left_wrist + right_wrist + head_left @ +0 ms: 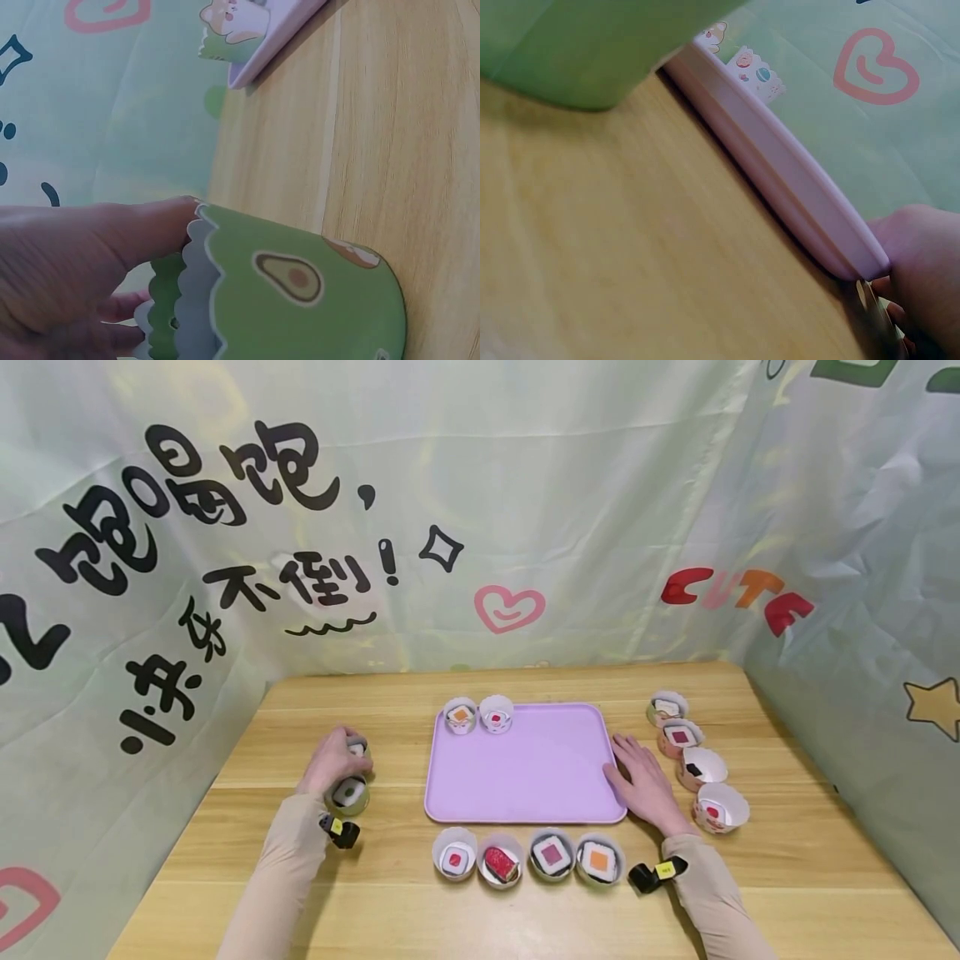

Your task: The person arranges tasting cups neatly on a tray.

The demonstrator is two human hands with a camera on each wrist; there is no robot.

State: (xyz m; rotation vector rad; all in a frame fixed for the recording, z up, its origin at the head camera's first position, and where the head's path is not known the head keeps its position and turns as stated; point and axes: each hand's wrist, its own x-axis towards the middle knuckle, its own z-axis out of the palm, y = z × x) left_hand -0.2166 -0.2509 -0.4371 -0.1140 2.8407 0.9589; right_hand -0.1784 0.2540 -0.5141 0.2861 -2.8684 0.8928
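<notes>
On the left of the table my left hand (pixel 336 762) grips a small paper cup (pixel 358 746) with a white piece in it, its fingers over the rim. Just nearer stands a green paper cup (pixel 348 794) holding a white, dark-edged sushi piece. The left wrist view shows an avocado-print cup (pixel 300 289) close up, in front of the fingers. My right hand (pixel 647 783) rests at the right edge of the lilac tray (pixel 525 768), fingers fairly straight. In the right wrist view that hand (pixel 922 270) touches the tray's corner.
Two filled cups, one with an orange-centred piece (pixel 461 716) and one with a red-centred piece (pixel 497 715), stand at the tray's back left. A row of cups (pixel 551 855) lines the front. Several more cups (pixel 705 768) run down the right side. Printed cloth (pixel 420 468) encloses the table.
</notes>
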